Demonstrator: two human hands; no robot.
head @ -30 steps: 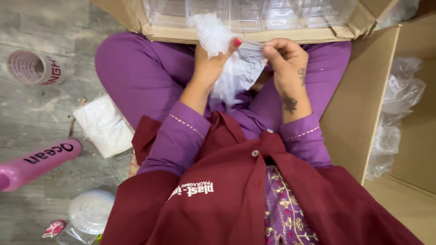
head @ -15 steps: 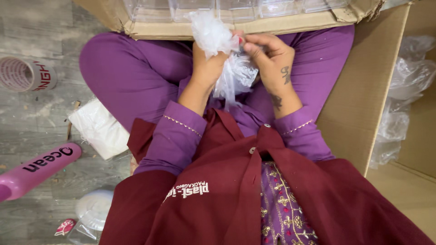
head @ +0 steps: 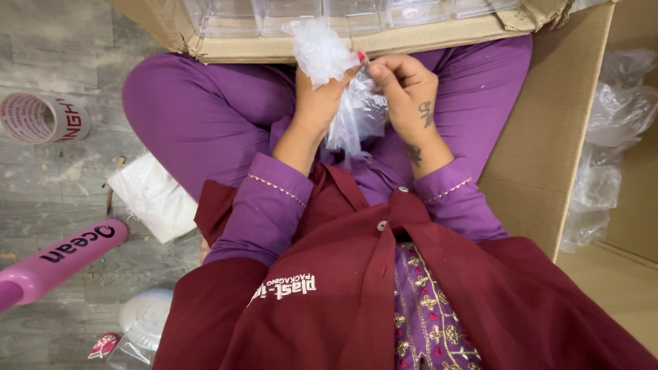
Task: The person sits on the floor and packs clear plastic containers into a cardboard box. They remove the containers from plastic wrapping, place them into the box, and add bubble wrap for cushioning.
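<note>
Shifted slightly lower and toward centre since half a second ago, with both hands drawn closer together over the lap and the clear plastic bag (head: 346, 103) bunched tighter between them. Nearest the camera, maroon jacket (head: 356, 294) over purple sleeves, filling the lower frame. Beyond that, left hand (head: 321, 103) closed on the bag's upper crumpled part, thumb and fingers pinching it so the top puffs up above the knuckles. Right hand (head: 404, 92) just beside, fingertips curled and pinching the same bag at its right edge, the two hands almost touching. Bag hanging down between the wrists, resting against the purple trousers (head: 205, 130). Farther out, long edge of a cardboard box (head: 329, 48) running across just past the fingertips, with clear plastic containers (head: 295, 10) packed inside; little room forward. To the right, tall cardboard wall (head: 548, 137) close against the knee, and behind it loose clear plastic wrap (head: 610, 137) in a second box. To the left, open grey wood floor (head: 62, 178) with more room: white folded cloth (head: 154, 199) near the thigh, pink bottle (head: 55, 260) lying on its side, roll of packing tape (head: 42, 118) well apart, and a clear lidded tub (head: 140, 322) at the lower edge.
</note>
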